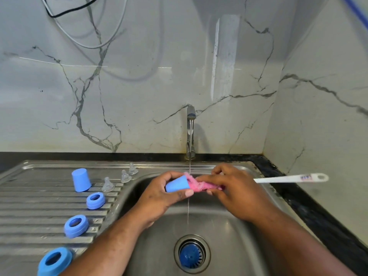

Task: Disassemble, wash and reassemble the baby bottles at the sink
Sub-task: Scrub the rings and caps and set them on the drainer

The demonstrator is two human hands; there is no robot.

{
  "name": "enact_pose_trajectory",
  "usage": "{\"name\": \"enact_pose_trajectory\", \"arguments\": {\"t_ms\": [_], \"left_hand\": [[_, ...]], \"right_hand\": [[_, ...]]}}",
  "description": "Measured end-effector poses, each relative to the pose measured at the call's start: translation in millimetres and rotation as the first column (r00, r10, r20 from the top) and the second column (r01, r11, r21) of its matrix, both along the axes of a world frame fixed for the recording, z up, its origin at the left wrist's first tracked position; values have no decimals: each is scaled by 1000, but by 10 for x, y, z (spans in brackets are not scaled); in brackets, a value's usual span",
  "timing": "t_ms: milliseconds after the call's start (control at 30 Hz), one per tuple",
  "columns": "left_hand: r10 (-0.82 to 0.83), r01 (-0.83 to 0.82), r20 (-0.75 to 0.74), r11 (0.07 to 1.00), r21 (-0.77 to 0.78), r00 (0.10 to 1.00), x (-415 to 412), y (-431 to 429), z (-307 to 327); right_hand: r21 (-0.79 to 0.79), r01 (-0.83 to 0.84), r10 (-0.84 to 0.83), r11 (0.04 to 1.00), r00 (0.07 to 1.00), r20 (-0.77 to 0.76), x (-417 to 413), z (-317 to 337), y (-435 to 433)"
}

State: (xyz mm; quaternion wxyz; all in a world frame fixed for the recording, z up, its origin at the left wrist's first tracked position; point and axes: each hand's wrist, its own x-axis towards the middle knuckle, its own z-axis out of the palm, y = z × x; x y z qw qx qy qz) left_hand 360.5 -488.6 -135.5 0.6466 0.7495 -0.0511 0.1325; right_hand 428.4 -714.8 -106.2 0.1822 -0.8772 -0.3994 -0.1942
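Marble-veined wall backs a steel sink, where the tap runs a thin stream down between the hands. The left hand wraps its fingers and thumb round a blue cap, turned on its side with the mouth to the right, so the brush can go straight in. The right hand pinches the pink brush head close to the cap's mouth, probably for control in so small a cavity. The white handle juts out past it over the sink rim. Both are held over the basin under the water, so suds and drips fall toward the blue strainer. On the drainboard to the left the other parts lie spread apart to drain: a second cap mouth down, three clear teats and three blue rings in a row toward the near edge. No bottle bodies are in view. The nearest ring sits just beside the left forearm, which could knock it, and the long handle may catch the rim. Cables hang on the wall, well clear of the work.
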Motion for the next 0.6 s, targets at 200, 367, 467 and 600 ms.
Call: {"name": "enact_pose_trajectory", "arguments": {"t_ms": [200,367,467,600], "left_hand": [[0,0,-63,1000,-6,998,-34,-40,9],[-92,88,-119,995,-41,989,-52,-100,43],[-54,51,-191,999,-17,980,-68,-140,54],[-48,61,-180,996,66,982,-104,-139,93]], "right_hand": [[-61,-59,56,996,997,-47,-20,-19,57],[-42,-50,51,998,999,16,-111,3,86],[-51,-24,28,998,997,74,-124,29,101],[-46,-57,60,997,996,59,-161,11,123]]}}
